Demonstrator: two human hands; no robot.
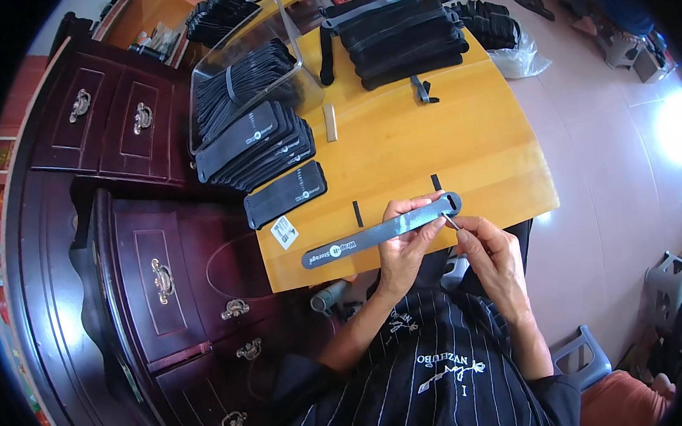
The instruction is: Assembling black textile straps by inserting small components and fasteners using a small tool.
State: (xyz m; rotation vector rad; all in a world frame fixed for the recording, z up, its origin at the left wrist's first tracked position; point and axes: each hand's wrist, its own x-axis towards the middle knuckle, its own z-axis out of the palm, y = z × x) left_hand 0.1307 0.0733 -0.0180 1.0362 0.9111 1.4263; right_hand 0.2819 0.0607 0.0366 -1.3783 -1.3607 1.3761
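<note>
My left hand (403,257) grips a long dark grey strap (364,238) with rounded ends and pale lettering, held over the table's near edge. At its right end is a small slot. In my right hand (497,256) a thin metal tool (452,223) is pinched, its tip by the strap just below the slotted end; whether it touches is too small to tell. Two short black strips (358,213) lie on the table beyond the strap. To the left, a flat stack of dark grey straps (287,194) lies beside a white label (283,231).
The yellow table (415,142) carries more stacked straps (262,143), a see-through bin (290,25) of straps and a pile of black straps (401,41). A dark red cabinet (158,279) stands along the left. Plastic stools (588,358) stand on the right floor.
</note>
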